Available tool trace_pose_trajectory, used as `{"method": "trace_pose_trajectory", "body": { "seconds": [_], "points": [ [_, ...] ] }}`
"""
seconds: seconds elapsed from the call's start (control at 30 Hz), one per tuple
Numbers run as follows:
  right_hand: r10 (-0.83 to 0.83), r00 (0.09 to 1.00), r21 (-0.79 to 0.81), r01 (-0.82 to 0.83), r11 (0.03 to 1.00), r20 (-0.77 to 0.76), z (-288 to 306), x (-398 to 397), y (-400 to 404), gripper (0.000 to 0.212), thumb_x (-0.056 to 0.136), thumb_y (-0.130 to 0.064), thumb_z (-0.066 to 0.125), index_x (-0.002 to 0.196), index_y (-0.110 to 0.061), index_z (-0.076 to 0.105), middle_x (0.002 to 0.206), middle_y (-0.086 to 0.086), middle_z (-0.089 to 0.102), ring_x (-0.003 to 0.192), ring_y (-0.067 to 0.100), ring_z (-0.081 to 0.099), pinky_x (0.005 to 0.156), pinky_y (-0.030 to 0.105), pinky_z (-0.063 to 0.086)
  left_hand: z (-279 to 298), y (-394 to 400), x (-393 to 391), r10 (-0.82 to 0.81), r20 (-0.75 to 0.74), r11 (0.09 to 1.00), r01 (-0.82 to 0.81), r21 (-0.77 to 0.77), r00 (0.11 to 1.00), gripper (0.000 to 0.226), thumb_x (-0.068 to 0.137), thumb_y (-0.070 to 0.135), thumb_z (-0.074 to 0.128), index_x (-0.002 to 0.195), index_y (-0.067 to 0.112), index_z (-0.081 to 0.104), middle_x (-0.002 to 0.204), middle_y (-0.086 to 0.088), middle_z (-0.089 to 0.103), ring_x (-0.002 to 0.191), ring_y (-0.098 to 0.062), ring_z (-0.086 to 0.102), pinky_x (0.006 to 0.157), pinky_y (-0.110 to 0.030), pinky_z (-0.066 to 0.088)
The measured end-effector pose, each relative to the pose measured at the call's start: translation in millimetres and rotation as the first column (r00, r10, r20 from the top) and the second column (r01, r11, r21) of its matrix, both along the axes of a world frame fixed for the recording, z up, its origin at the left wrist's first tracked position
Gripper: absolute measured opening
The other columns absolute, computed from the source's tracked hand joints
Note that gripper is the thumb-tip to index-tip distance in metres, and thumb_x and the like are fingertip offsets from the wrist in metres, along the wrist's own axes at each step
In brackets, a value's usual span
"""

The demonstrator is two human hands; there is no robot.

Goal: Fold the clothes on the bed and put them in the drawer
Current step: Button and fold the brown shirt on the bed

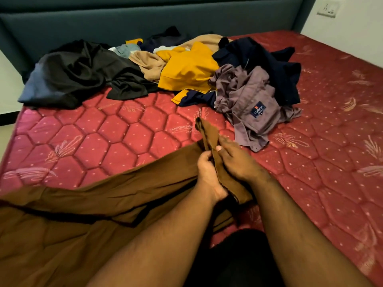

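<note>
A long brown garment (pixel 87 216) stretches from the lower left of the red quilted mattress (pixel 116 131) up to the middle. My left hand (pixel 207 172) and my right hand (pixel 236 160) sit side by side and both grip its bunched end, which sticks up above my fingers. Behind them lies a heap of unfolded clothes: a black garment (pixel 83 73), a yellow one (pixel 186 69), a beige one (pixel 147 63), a grey-mauve shirt (pixel 248 100) with a label, and a navy one (pixel 265 59).
A dark padded headboard (pixel 145 19) runs along the far side of the bed. A white wall with a socket (pixel 327 9) is at the upper right. Bare mattress shows at the right and front left. No drawer is in view.
</note>
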State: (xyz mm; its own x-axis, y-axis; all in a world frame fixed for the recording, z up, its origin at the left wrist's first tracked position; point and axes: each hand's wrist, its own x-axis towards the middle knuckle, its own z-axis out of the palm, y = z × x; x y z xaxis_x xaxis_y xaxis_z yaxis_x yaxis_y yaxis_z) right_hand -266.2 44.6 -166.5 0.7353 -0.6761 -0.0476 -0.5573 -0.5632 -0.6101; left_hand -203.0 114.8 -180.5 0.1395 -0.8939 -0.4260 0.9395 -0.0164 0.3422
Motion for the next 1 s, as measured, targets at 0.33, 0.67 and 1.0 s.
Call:
{"method": "trace_pose_trajectory", "body": {
  "seconds": [0.33, 0.67, 1.0],
  "points": [
    [0.040, 0.959, -0.160, -0.088, 0.983, -0.282, -22, 0, -3, 0.058, 0.103, -0.042, 0.029, 0.151, -0.043, -0.003, 0.162, -0.011, -0.005, 0.149, 0.021, 0.003, 0.118, 0.054, 0.008, -23, -21, -10, 0.133, -0.104, 0.990, -0.137, -0.033, 0.986, 0.069, 0.081, 0.075, 0.045, 0.131, 0.029, 0.060, 0.134, 0.000, 0.060, 0.130, -0.022, 0.050, 0.113, -0.043, 0.033],
    [0.044, 0.923, -0.124, -0.098, 0.987, -0.382, -34, 10, 9, 0.056, 0.103, -0.043, 0.026, 0.151, -0.044, 0.000, 0.159, -0.010, -0.021, 0.147, 0.023, -0.019, 0.112, 0.063, -0.005, 21, 17, 32, -0.291, 0.661, 0.904, -0.028, 0.427, 0.692, 0.039, 0.093, 0.051, 0.054, 0.113, 0.019, 0.067, 0.086, -0.001, 0.072, 0.059, -0.011, 0.070, 0.048, -0.019, 0.050],
    [-0.338, 0.927, 0.081, 0.328, 0.941, 0.163, -42, -4, -9, 0.052, 0.092, -0.038, 0.046, 0.142, -0.024, 0.045, 0.147, 0.002, 0.045, 0.137, 0.024, 0.039, 0.112, 0.053, 0.030, 6, 15, 57, -0.396, 0.576, 0.877, -0.109, 0.467, -0.715, 0.060, 0.098, 0.053, 0.032, 0.152, 0.028, 0.027, 0.162, 0.002, 0.016, 0.150, -0.028, 0.009, 0.119, -0.055, 0.007]
  ]
}}
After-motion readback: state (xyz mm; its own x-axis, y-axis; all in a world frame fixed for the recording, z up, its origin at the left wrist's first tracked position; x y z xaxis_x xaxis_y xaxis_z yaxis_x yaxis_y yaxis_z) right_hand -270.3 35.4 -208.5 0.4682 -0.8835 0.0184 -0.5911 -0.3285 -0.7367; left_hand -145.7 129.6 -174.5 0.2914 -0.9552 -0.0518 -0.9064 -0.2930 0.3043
